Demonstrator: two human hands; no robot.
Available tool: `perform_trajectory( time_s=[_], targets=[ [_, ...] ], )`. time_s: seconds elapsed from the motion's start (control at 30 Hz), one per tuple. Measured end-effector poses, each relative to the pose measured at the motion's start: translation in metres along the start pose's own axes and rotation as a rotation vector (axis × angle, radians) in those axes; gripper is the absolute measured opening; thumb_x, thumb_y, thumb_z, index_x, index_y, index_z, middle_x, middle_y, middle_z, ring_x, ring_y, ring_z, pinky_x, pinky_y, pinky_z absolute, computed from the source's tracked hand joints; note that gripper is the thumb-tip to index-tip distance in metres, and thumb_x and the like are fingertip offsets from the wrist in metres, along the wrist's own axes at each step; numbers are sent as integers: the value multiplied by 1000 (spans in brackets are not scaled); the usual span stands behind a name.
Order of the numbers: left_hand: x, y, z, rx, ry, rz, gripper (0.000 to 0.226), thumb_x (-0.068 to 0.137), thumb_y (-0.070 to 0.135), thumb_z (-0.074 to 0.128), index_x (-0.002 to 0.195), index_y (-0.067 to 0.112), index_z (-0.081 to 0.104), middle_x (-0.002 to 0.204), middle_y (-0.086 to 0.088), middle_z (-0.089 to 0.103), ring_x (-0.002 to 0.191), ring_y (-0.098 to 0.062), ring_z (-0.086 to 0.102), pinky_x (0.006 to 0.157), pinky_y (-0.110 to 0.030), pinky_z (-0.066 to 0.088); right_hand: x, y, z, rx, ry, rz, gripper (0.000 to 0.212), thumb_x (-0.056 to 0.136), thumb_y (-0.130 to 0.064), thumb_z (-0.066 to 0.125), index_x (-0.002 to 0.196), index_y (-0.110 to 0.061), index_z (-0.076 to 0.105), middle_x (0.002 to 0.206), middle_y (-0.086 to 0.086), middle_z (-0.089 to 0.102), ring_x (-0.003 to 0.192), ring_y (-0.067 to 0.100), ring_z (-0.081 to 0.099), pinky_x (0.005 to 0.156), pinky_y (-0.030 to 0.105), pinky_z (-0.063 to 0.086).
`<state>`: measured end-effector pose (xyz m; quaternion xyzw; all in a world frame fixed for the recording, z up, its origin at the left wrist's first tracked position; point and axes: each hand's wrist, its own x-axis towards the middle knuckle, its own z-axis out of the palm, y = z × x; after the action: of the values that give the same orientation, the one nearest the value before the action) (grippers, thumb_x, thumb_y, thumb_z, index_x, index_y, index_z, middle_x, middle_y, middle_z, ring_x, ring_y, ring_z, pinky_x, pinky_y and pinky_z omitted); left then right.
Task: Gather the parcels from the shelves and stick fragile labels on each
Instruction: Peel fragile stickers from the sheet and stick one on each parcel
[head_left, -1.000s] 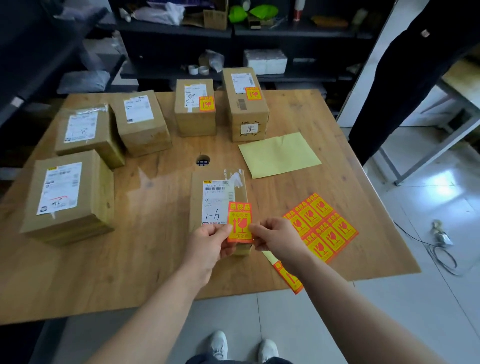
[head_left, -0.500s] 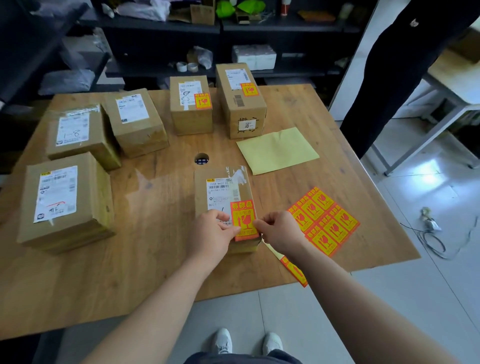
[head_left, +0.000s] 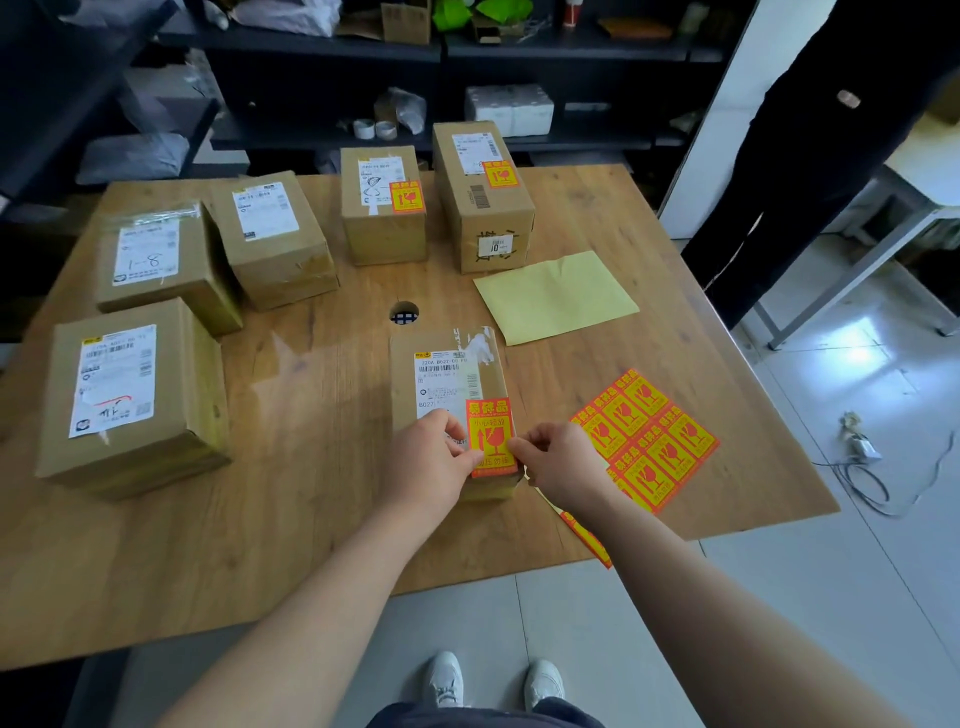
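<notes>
Both hands (head_left: 431, 457) (head_left: 558, 460) pinch fragile label (head_left: 491, 434) onto parcel (head_left: 447, 374).

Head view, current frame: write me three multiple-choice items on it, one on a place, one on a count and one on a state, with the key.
1. Where does the sheet of spare labels lie?
A. on the table, right of the near parcel
B. on a shelf
C. on the floor

2. How many parcels stand on the table?
A. four
B. six
C. nine

3. What is the state of the fragile label on the near parcel?
A. untouched
B. pinched at its sides by the left hand and the right hand
C. crumpled into a ball

Key: 1 A, the sheet lies flat on the wood beside that parcel. 2 B, five boxes stand along the left and far sides, plus the near one. 3 B, fingers of both hands grip its edges.
</notes>
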<state>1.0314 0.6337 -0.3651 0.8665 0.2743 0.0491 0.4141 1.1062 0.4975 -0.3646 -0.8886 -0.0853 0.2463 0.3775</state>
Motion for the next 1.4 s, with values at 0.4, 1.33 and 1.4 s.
perform_trajectory(
  time_s=[0.4,1.33,1.4],
  targets=[
    [1,1,0,106,-14,5,25,76,29,78,81,21,54,70,8,61,63,-4,55,51,-17,34,2,2,1,-10,-27,5,21,94,-31,57,83,-16,67,69,-5,64,64,10,60,51,20,45],
    [1,-40,10,532,162,479,39,85,31,66,124,31,61,93,-1,50,88,-22,50,72,-35,37,0,18,6,-614,143,-527,37,99,-38,43,134,-31,53,105,-1,48,78,11,51,58,20,37],
    [3,-40,8,619,105,424,44,92,42,51,135,36,48,101,1,45,95,-20,43,78,-37,33,4,19,4,-690,125,-527,43,100,-42,37,141,-32,43,106,0,44,77,11,46,59,23,38]
  ],
)
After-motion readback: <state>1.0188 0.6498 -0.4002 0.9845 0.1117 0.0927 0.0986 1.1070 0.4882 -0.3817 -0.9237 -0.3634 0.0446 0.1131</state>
